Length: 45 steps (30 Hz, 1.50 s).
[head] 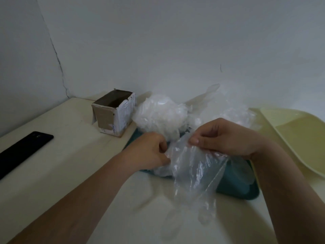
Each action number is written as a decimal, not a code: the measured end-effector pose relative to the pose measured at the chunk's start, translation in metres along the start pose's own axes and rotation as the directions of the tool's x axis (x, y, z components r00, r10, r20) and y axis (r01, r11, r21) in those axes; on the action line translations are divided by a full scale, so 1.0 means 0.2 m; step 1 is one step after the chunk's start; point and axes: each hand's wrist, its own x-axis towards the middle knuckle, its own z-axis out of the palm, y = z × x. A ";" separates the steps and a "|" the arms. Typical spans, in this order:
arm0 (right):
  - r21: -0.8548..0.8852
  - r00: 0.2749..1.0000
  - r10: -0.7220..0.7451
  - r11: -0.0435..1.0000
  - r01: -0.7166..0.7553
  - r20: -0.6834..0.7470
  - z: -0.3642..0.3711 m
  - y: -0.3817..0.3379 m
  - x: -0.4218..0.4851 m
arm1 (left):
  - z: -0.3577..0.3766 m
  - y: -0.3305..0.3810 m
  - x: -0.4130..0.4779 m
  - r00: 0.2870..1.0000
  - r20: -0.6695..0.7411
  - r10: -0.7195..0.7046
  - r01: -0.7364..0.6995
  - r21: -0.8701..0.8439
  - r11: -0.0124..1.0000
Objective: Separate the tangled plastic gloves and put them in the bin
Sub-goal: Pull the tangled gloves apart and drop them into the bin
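A clear plastic glove (195,175) hangs in front of me, its fingers pointing down over the table. My left hand (149,150) pinches its left edge and my right hand (226,136) pinches its upper right edge. Behind my hands a tangled heap of clear plastic gloves (160,117) rises above a teal bin (235,184), whose rim shows only at the lower right and a little at the left. More loose gloves (233,115) spread out behind my right hand.
A small open cardboard box (114,113) stands at the back left near the wall. A black flat device (22,150) lies at the table's left edge. A pale yellow tray (299,136) lies at the right. The white wall is close behind.
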 end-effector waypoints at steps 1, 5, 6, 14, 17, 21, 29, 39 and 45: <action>-0.010 1.000 0.001 1.000 -0.001 0.012 0.01 0.00 0.01 | 0.01 -0.01 0.01 1.000 -0.006 0.024 -0.024 -0.032 0.999; 0.000 1.000 -0.002 1.000 0.002 -0.003 0.01 0.02 0.02 | -0.09 -0.02 0.01 1.000 0.014 -0.006 0.007 -0.131 0.991; -0.003 1.000 -0.007 1.000 0.007 -0.011 0.01 0.03 0.02 | -0.11 -0.03 0.01 0.997 0.075 -0.016 0.026 -0.138 0.990; -0.156 1.000 0.001 0.988 -0.002 -0.004 0.04 0.03 0.06 | -0.10 0.00 -0.01 0.995 0.063 0.079 -0.062 -0.238 0.969; -0.089 0.999 -0.004 0.996 0.001 -0.035 0.06 0.05 0.07 | -0.17 -0.02 0.00 0.993 -0.105 0.048 -0.080 -0.323 0.943; -0.064 0.999 -0.004 0.998 0.001 -0.052 0.12 0.09 0.10 | -0.23 0.03 -0.03 0.963 -0.255 0.087 -0.185 -0.394 0.900; -0.217 0.959 0.054 0.969 -0.117 -0.277 0.09 0.17 0.14 | -0.27 -0.04 -0.01 0.909 -0.418 -0.002 -0.160 -0.353 0.922; -0.351 0.923 0.031 0.919 -0.177 -0.383 0.09 0.15 0.16 | -0.29 0.00 -0.04 0.917 -0.334 -0.218 -0.091 -0.707 0.701; -0.310 0.916 -0.142 0.951 0.021 -0.376 0.12 -0.09 0.06 | -0.35 0.07 -0.05 0.815 -0.560 -0.147 -0.162 -0.465 0.871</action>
